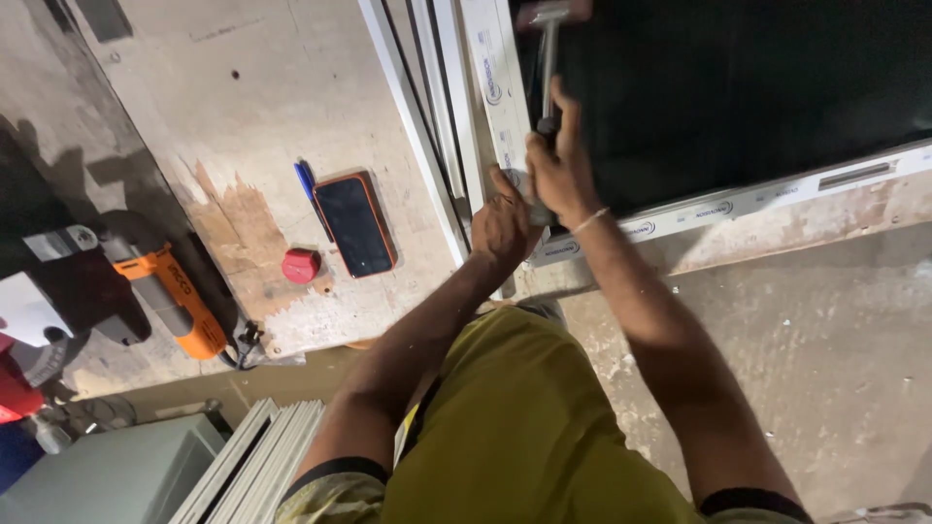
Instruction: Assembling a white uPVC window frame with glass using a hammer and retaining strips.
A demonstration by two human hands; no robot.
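A scuffed plywood surface [272,116] carries a white window frame [505,126] — right hand [561,173] clenched round a hammer [547,58], left hand [503,225] pressed closed on the frame's corner, phone [354,224] left of it.

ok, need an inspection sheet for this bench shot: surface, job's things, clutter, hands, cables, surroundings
Surface: worn wooden bench top, scuffed, with a patch of peeled veneer.
Job's things: white window frame with dark pane, its corner at the bench edge; metal hammer raised over the frame.
Clutter: phone in orange case, blue pen, red cap, orange power tool, loose white profile strips.
Hands: right hand gripping the hammer handle; left hand pressed on the frame corner.
Cables: black cord at the power tool's end.
Surroundings: concrete floor, stacked white profiles lower left, grey box.
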